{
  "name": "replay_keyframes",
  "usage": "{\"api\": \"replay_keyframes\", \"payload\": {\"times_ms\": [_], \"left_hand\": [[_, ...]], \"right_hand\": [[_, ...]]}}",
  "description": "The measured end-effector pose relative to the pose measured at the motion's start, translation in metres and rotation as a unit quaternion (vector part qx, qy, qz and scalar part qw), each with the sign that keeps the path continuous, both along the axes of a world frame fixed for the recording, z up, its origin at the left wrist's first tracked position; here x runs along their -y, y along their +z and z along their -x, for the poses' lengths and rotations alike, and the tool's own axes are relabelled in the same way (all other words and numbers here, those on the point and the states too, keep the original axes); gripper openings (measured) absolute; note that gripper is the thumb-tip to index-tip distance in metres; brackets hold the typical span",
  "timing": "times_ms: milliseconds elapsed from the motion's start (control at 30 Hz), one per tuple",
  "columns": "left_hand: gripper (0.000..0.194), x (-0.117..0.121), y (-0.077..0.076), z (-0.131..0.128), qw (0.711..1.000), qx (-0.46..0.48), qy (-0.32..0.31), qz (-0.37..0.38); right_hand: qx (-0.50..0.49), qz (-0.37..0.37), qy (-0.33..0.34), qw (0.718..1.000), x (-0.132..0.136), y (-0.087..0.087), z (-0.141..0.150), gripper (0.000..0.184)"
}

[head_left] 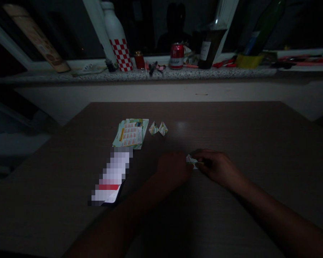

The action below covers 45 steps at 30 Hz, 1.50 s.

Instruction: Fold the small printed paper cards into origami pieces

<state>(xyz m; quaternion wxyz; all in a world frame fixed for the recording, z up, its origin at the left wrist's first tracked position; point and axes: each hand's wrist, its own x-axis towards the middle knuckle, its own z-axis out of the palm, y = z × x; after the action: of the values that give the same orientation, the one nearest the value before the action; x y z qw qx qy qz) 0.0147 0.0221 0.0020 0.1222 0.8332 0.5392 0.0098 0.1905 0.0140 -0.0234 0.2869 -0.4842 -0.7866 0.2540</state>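
Note:
Both hands meet over the middle of the dark brown table (pixel 231 125). My left hand (pixel 173 168) and my right hand (pixel 218 166) pinch a small folded piece of printed paper (pixel 191 160) between their fingertips, just above the tabletop. Two finished folded paper pieces (pixel 158 128) lie side by side farther back. Beside them, to the left, rests a small stack of printed paper sheets (pixel 130 134). The room is dim and finger detail is hard to make out.
A phone or card with a blurred face (pixel 111 179) lies left of my left arm. The granite windowsill (pixel 226 73) behind holds a red-and-white checked bottle (pixel 117 37), a red can (pixel 177 55), a dark wine bottle (pixel 208 48), pens and other clutter.

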Motion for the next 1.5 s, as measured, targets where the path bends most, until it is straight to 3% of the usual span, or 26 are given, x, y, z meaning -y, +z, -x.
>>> {"api": "replay_keyframes", "payload": {"times_ms": [233, 833, 1000, 1133, 1267, 1500], "left_hand": [[0.022, -0.003, 0.0, 0.013, 1.0, 0.015, 0.0, 0.003], [0.015, -0.012, -0.003, 0.048, 0.997, 0.058, 0.03, 0.046], [0.016, -0.006, -0.004, 0.041, 0.995, 0.095, 0.031, 0.024], [0.02, -0.001, -0.009, 0.028, 0.992, 0.12, 0.005, -0.039], [0.018, -0.001, -0.017, 0.018, 0.992, 0.11, -0.045, -0.045], [0.02, -0.002, -0.018, 0.017, 0.994, 0.09, -0.044, -0.042]], "right_hand": [[0.001, 0.007, -0.002, 1.0, -0.001, 0.0, 0.0, 0.026], [0.007, 0.009, -0.01, 1.0, -0.001, 0.001, -0.002, 0.024], [-0.003, 0.01, -0.007, 1.0, -0.001, 0.0, -0.002, 0.024], [-0.007, 0.008, 0.0, 1.0, -0.001, -0.001, -0.003, 0.025], [-0.012, 0.013, -0.003, 1.0, 0.0, -0.002, 0.0, 0.023], [0.01, -0.007, -0.036, 0.999, 0.001, -0.001, 0.007, 0.02]]}}
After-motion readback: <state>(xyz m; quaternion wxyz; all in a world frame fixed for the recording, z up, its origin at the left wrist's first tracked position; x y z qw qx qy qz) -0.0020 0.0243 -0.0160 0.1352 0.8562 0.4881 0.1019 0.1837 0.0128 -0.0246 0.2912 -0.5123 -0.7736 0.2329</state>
